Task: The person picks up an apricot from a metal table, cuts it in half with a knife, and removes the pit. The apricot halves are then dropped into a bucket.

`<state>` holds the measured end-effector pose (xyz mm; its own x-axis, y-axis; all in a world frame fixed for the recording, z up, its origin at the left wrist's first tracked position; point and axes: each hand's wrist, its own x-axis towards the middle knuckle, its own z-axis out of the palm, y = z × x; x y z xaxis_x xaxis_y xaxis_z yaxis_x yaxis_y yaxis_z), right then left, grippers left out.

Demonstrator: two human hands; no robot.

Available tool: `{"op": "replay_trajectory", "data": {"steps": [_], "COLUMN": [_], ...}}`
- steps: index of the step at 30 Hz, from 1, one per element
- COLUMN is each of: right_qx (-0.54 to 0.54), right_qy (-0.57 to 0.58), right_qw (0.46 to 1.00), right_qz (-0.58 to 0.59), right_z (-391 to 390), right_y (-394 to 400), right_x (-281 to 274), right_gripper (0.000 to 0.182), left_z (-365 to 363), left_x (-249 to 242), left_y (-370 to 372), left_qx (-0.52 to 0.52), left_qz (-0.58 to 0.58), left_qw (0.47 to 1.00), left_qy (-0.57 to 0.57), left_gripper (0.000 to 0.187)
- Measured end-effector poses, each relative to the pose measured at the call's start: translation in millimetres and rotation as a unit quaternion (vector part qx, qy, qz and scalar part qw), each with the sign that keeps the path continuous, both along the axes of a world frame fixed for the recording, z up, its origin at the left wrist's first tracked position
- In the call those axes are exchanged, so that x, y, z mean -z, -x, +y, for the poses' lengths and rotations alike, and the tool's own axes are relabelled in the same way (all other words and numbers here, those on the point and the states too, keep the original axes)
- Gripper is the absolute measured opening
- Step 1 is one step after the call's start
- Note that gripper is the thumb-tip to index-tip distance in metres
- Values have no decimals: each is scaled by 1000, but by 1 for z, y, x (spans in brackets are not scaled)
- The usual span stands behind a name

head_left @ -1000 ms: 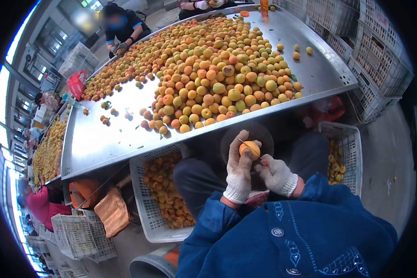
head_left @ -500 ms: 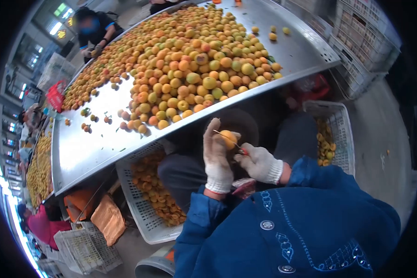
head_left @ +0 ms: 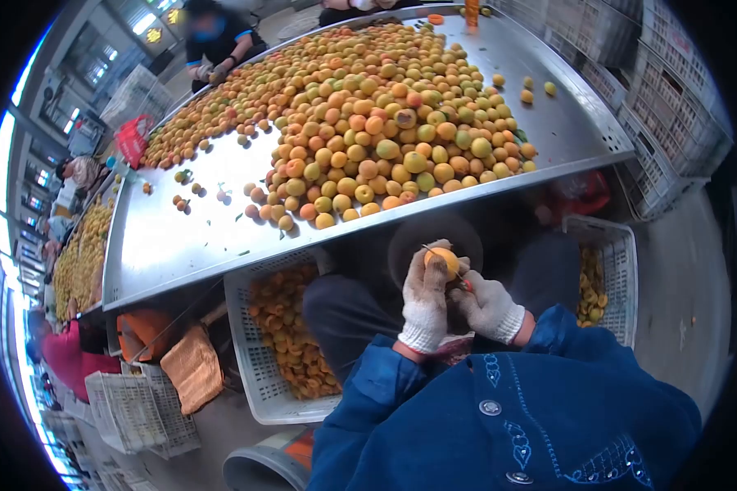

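Below steel table [head_left: 180,237], white crate [head_left: 258,360] holds halved apricots [head_left: 291,344].

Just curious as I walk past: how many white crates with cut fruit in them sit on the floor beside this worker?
2. One crate lies under the table edge by the person's left knee, and a second crate stands at the right. Stacked crates further right show no fruit, and more may be hidden.
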<state>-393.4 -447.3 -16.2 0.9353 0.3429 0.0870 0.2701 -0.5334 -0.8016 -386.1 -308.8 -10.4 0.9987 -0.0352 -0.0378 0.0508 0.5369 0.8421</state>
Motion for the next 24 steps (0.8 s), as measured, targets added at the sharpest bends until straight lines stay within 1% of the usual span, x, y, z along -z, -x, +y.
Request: {"op": "replay_trajectory", "data": {"steps": [1,3,4,5,7,8,9,11,12,14,15,17,18,19,20,21,23,24], "right_qx": [-8,16,7,1,-4,5,1,-6,-6,-8,0,-30,-41,-54,-59,-48,-36,-34], "right_qy": [1,-12,8,8,-76,-58,-57,-5,-4,39,42,29,20,11,-2,2,-130,-164], "right_qw": [1000,1000,1000,1000,995,994,994,998,998,999,999,999,999,998,995,995,967,949], "right_qz": [-2,-6,20,17,67,92,89,56,56,6,12,7,15,24,83,90,215,266], "right_z": [-1,0,-4,-6,-4,-4,-4,-4,-3,-1,0,4,4,4,3,3,3,2], "right_y": [0,1,0,1,0,1,0,-4,-8,-13,-15,-13,-12,-11,-9,-4,1,2], "right_x": [6,14,20,23,20,15,7,-5,-5,-1,-2,-5,-4,-4,-6,-6,-3,4], "right_gripper": [34,35,32,32,29,27,27,27,27,26,26,26,25,25,26,26,28,29], "left_z": [-1,-10,-9,-8,-3,0,3,10,10,6,7,12,10,11,12,12,12,12], "left_x": [-7,-6,-1,2,3,4,1,-7,-7,-6,-8,-11,-4,-1,0,-1,-1,0], "left_y": [1,3,1,1,0,-1,-2,-2,-3,-1,0,2,2,3,5,5,6,6], "left_qx": [7,2,10,4,41,44,41,50,50,21,29,21,9,6,18,29,39,43], "left_qz": [59,176,169,165,127,117,114,83,83,51,58,75,48,57,63,65,77,79], "left_qw": [998,969,967,967,976,980,980,984,984,994,993,989,991,989,987,985,985,984], "left_qy": [32,175,192,194,173,154,155,151,152,91,94,124,124,135,148,158,150,154], "left_gripper": [58,58,55,55,44,45,45,40,40,42,42,44,44,44,42,40,37,38]}}
